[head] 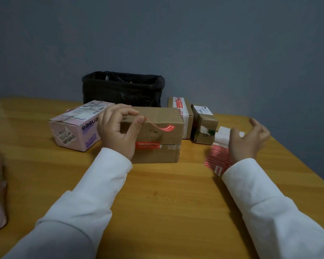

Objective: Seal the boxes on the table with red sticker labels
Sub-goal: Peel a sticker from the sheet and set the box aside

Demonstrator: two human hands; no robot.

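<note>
- The left hand (118,131) pinches one end of a red sticker (162,128) between thumb and forefinger; the strip trails to the right, over the top of the brown box (157,135) in the middle of the worktop (157,202).
- The brown box already carries one red sticker on its front face, across the seam.
- The right hand (247,141) is spread, fingers loose, above the sheet of red stickers (217,157) that lies on the worktop just right of the box; whether it touches the sheet cannot be told.
- The step in hand looks like the placing of a fresh sticker on the brown box.
- Next, the strip wants lowering flat across the top seam, then smoothing down with the free hand so it does not curl or stick to itself.
- A pink box (77,131) stands to the left, and two small boxes (183,116) (204,124) behind to the right; the nearer small one shows no red seal on the sides in view.
</note>
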